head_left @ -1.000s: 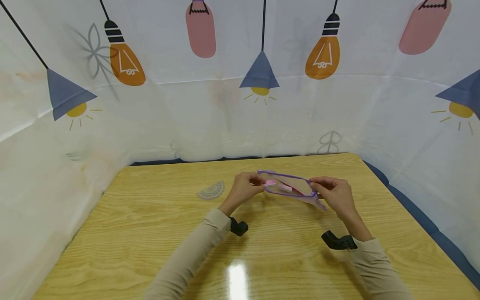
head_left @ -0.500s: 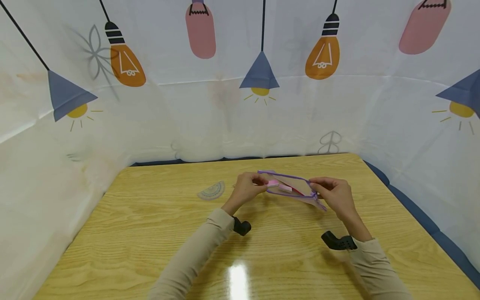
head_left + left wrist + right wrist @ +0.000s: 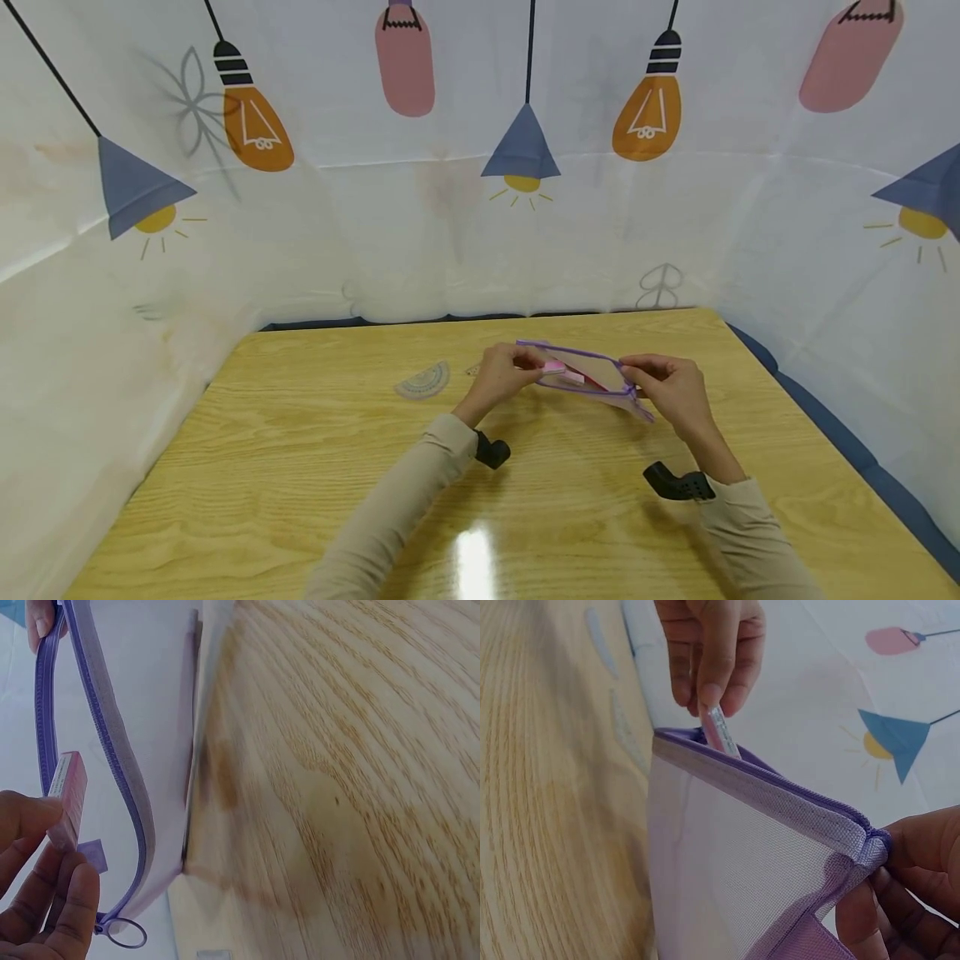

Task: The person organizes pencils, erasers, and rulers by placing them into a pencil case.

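A purple mesh zip pouch (image 3: 705, 832) stands with its zipper mouth spread, a little beyond the table's middle in the head view. My right hand (image 3: 671, 387) pinches its right corner between thumb and fingers. In my left hand (image 3: 502, 375) is a small pink eraser (image 3: 69, 799), pinched by thumb and fingertips at the left part of the pouch's mouth; in the right wrist view its lower end dips behind the near rim. Inside the pouch lie a small pale pink block (image 3: 575, 378) and a thin red item (image 3: 592, 382), its kind unclear. A zip-pull ring (image 3: 126, 933) hangs at the left end.
A clear protractor (image 3: 423, 381) lies on the wooden table (image 3: 262, 467) left of the left hand. Another clear ruler-like piece (image 3: 472, 369) is half hidden behind that hand. A white patterned cloth (image 3: 450, 233) hangs behind and at both sides.
My left hand has moved slightly right with the eraser, further over the pouch's mouth, uncovering part of the clear piece behind it. The right hand and the pouch have stayed in place.
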`<action>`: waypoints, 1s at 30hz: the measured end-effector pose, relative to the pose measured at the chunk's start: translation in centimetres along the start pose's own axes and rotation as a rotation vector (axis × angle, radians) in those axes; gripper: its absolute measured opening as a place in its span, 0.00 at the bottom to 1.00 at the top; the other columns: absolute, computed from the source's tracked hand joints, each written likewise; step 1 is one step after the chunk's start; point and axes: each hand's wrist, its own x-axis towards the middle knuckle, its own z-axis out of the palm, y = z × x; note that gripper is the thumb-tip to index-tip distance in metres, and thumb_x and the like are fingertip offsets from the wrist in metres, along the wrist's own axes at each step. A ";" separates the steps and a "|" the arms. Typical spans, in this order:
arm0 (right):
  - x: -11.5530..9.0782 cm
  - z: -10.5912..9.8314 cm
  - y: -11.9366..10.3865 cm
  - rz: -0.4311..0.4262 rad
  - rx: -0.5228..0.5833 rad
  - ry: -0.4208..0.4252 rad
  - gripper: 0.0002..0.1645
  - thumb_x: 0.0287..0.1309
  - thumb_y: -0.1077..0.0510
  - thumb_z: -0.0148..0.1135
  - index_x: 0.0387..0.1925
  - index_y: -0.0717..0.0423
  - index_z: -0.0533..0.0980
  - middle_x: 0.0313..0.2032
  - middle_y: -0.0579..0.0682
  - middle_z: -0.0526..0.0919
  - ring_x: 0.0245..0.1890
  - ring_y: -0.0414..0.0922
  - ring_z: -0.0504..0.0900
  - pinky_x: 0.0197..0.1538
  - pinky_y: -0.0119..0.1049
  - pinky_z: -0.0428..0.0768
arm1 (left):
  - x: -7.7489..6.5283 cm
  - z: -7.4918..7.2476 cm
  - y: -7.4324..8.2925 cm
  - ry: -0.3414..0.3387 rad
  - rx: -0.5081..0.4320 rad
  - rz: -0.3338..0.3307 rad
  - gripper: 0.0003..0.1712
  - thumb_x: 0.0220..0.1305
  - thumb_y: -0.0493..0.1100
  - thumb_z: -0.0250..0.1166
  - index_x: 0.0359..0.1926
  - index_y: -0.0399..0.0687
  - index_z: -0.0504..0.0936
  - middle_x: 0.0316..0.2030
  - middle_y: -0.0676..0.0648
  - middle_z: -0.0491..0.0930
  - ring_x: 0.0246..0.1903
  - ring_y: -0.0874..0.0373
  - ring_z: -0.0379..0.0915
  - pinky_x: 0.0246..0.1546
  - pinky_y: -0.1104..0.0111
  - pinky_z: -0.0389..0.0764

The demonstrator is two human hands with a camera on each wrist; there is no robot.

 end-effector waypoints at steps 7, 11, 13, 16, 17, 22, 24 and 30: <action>0.1 0.0 0.1 -0.004 -0.001 -0.001 0.16 0.63 0.58 0.64 0.44 0.69 0.82 0.36 0.63 0.84 0.31 0.37 0.83 0.32 0.35 0.83 | 0.3 0.4 0.2 -0.005 0.006 0.014 0.04 0.61 0.36 0.68 0.38 0.42 0.87 0.33 0.51 0.83 0.33 0.62 0.78 0.33 0.70 0.79; 0.0 0.0 0.0 0.002 -0.004 -0.003 0.16 0.63 0.58 0.64 0.44 0.69 0.82 0.36 0.62 0.84 0.31 0.37 0.83 0.32 0.35 0.83 | 0.6 0.7 0.1 -0.011 0.007 -0.019 0.04 0.61 0.35 0.68 0.37 0.42 0.87 0.32 0.51 0.83 0.32 0.62 0.78 0.32 0.71 0.79; 0.0 0.0 0.0 0.009 -0.006 -0.005 0.16 0.63 0.58 0.64 0.44 0.68 0.82 0.36 0.62 0.84 0.31 0.37 0.83 0.32 0.34 0.83 | 0.7 0.9 0.0 -0.012 0.015 -0.029 0.04 0.61 0.35 0.68 0.37 0.41 0.87 0.32 0.51 0.83 0.31 0.63 0.78 0.31 0.72 0.79; 0.0 0.0 0.0 0.014 -0.008 -0.007 0.16 0.63 0.57 0.64 0.45 0.68 0.82 0.37 0.62 0.84 0.31 0.37 0.83 0.32 0.35 0.83 | 0.8 1.0 -0.1 -0.015 0.023 -0.035 0.05 0.61 0.35 0.68 0.38 0.40 0.87 0.32 0.51 0.84 0.31 0.64 0.78 0.31 0.73 0.78; 0.0 0.0 0.0 0.014 -0.007 -0.008 0.16 0.63 0.57 0.64 0.45 0.68 0.82 0.37 0.63 0.84 0.31 0.37 0.83 0.32 0.35 0.83 | 0.8 1.1 -0.1 -0.015 0.027 -0.033 0.05 0.61 0.35 0.68 0.38 0.40 0.87 0.32 0.51 0.84 0.31 0.64 0.78 0.31 0.73 0.78; 0.0 0.0 0.0 0.004 0.003 -0.006 0.17 0.63 0.57 0.64 0.45 0.69 0.82 0.38 0.65 0.83 0.31 0.37 0.83 0.32 0.35 0.83 | 0.9 1.3 -0.2 -0.030 0.022 0.017 0.06 0.60 0.32 0.68 0.39 0.39 0.87 0.33 0.48 0.84 0.31 0.63 0.77 0.32 0.73 0.78; 0.0 0.0 0.0 0.000 0.004 -0.005 0.17 0.63 0.57 0.64 0.45 0.68 0.82 0.38 0.65 0.83 0.31 0.37 0.83 0.32 0.35 0.83 | 0.8 1.5 -0.2 -0.036 0.026 0.035 0.06 0.60 0.31 0.67 0.39 0.38 0.87 0.34 0.46 0.83 0.31 0.62 0.77 0.32 0.73 0.78; -0.1 -0.1 0.1 0.005 0.003 -0.007 0.17 0.63 0.58 0.64 0.45 0.69 0.82 0.37 0.64 0.84 0.31 0.37 0.83 0.32 0.33 0.82 | 0.9 1.8 -0.2 -0.040 0.058 0.040 0.06 0.61 0.32 0.67 0.40 0.38 0.87 0.34 0.48 0.83 0.31 0.62 0.77 0.32 0.73 0.78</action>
